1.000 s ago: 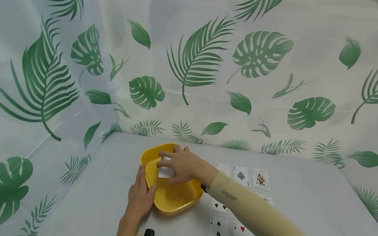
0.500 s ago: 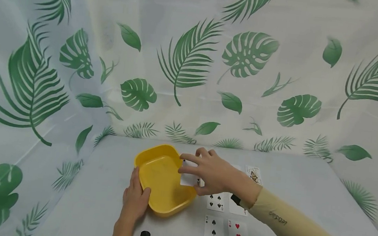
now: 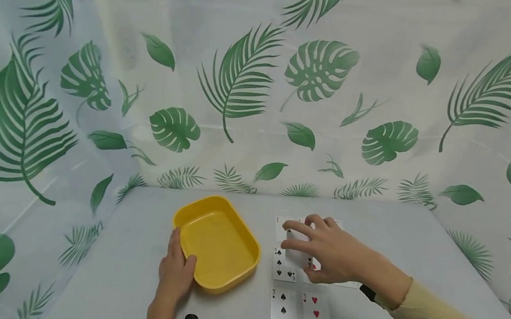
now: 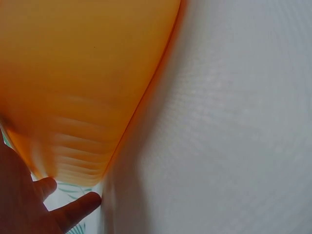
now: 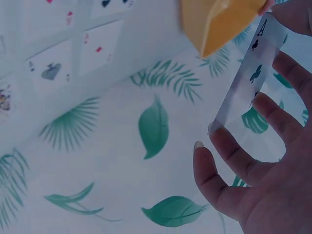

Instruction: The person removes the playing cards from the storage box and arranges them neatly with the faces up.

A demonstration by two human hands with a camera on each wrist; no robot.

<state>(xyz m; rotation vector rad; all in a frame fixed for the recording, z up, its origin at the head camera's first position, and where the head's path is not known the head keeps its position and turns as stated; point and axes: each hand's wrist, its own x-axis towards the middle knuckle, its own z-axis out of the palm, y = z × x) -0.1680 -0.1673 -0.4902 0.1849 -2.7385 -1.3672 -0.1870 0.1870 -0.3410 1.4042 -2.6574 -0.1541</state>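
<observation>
My right hand (image 3: 336, 252) pinches a playing card (image 3: 298, 254) between thumb and fingers, above the laid-out cards. In the right wrist view this card shows as an ace of clubs (image 5: 255, 73), held along its edges. My left hand (image 3: 176, 269) rests along the left outer side of the yellow tray (image 3: 251, 260), its fingers fairly straight and touching the wall. The left wrist view has the tray's side (image 4: 97, 73) close up, with the left hand's fingers (image 4: 75, 212) at its lower end. Some cards lie hidden beneath the right hand.
Cards lie face up in rows right of the tray: a three of spades (image 3: 284, 314), a three of hearts (image 3: 316, 317) and a spade number card (image 3: 284, 271). The right wrist view shows an ace of diamonds (image 5: 99, 50) and ace of spades (image 5: 50, 72). A leaf-patterned sheet (image 3: 238, 153) surrounds the table.
The right hand has carried the card out of the tray and rightward over the card rows. The left hand stays at the tray's side, while the whole view has shifted somewhat.
</observation>
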